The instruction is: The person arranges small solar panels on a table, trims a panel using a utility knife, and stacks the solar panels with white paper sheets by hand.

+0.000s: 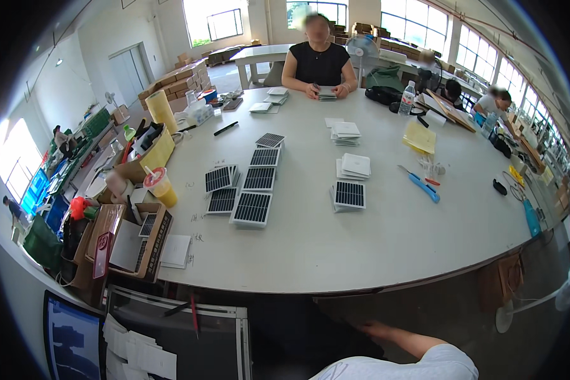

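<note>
My right hand (pixel 377 330) is low at the bottom, below the table's front edge, over dark cloth. Its fingers are too dim to show what they do. My left hand is out of view. On the white table (pixel 285 259) in front stand stacks of small solar panels (pixel 253 208) with dark cells and white borders, left of the middle. Another solar panel (pixel 349 194) tops a stack right of the middle. Behind it are stacks of white square plates (pixel 356 165). Across the table a person in a black top (pixel 318 63) has both hands on a small stack (pixel 327 94).
At left stand an open cardboard box (pixel 151 253) and a cup of yellow drink (pixel 161 187). A black pen (pixel 225 128) lies further back. On the right are a blue-handled tool (pixel 424 188), a yellow packet (pixel 419 138) and a water bottle (pixel 407 99). A screen (pixel 73 339) sits lower left.
</note>
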The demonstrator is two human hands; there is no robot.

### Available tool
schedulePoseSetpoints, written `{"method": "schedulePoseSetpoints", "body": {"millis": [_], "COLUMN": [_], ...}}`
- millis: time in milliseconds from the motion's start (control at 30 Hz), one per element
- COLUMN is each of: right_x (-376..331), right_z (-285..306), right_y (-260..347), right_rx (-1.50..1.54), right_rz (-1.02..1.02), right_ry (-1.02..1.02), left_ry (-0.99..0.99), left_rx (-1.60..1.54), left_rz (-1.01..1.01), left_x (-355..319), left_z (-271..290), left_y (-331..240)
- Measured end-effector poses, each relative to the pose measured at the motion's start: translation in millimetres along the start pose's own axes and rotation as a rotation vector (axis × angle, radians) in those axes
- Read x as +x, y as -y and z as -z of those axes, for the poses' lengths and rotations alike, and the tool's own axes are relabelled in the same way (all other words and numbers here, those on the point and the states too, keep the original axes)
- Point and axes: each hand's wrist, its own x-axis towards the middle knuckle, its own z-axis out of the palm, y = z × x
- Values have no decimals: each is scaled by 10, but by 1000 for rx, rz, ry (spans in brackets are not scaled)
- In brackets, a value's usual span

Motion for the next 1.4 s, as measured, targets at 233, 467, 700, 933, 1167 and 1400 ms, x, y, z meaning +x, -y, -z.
{"method": "schedulePoseSetpoints", "body": {"millis": [233,467,700,933,1167,1400], "right_x": [-31,51,49,-236,-826,-855], "right_z": [-84,-61,-29,150,698,1034], "right_y": [156,80,112,638,1753,1735], "right_rx": [-61,-174,-274,-606,-297,185], "right_rz": [-48,18,45,137,440,598], "right_ry": [-69,2,-10,-40,251,296], "left_ry": [33,56,84,122,177,382], "left_rx": [-39,-53,-56,-53,-45,63], "left_rz": [29,44,38,66,83,-4], "left_x": [-143,-212,-211,-357,-455,-132], "left_z": [-98,-75,-31,59,115,350], "left_y": [-82,-172,-315,-411,-631,-969]}}
